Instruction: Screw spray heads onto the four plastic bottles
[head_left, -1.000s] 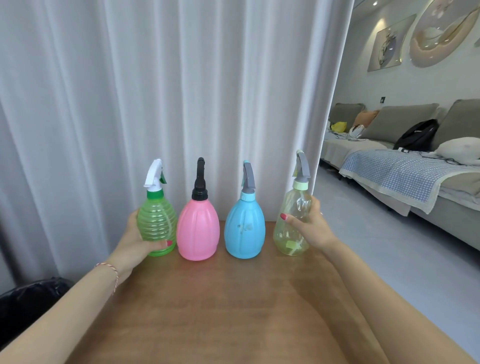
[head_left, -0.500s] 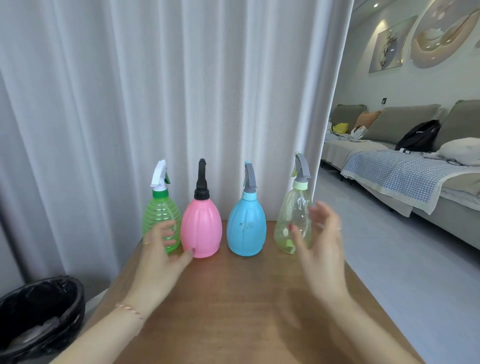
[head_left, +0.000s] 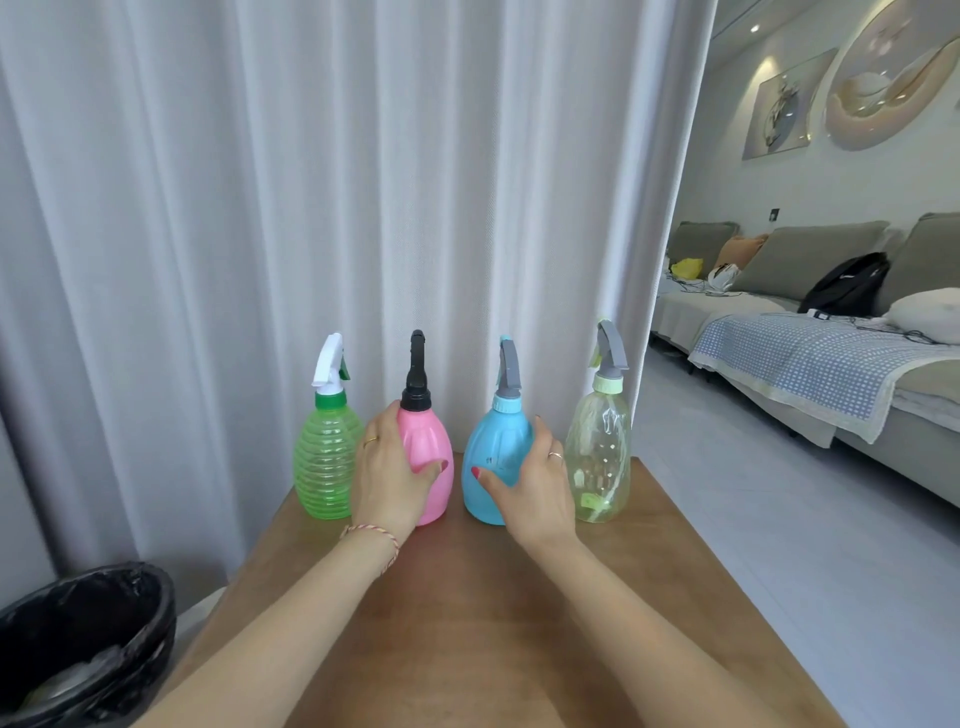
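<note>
Four spray bottles stand upright in a row at the far edge of the wooden table (head_left: 467, 597), each with a spray head on top. From left: a ribbed green bottle (head_left: 324, 462) with a white head, a pink bottle (head_left: 428, 452) with a black head, a blue bottle (head_left: 493, 452) with a grey head, and a clear yellowish bottle (head_left: 600, 457) with a grey head. My left hand (head_left: 387, 475) wraps the left side of the pink bottle. My right hand (head_left: 535, 483) wraps the right side of the blue bottle.
A white curtain (head_left: 311, 182) hangs right behind the bottles. A black-lined bin (head_left: 83, 644) sits on the floor at the table's left. To the right are open grey floor and a sofa (head_left: 810, 332) with a checked blanket and bags.
My hands let go of the green and clear outer bottles, drew back, then moved inward. They now hold the pink and blue middle bottles.
</note>
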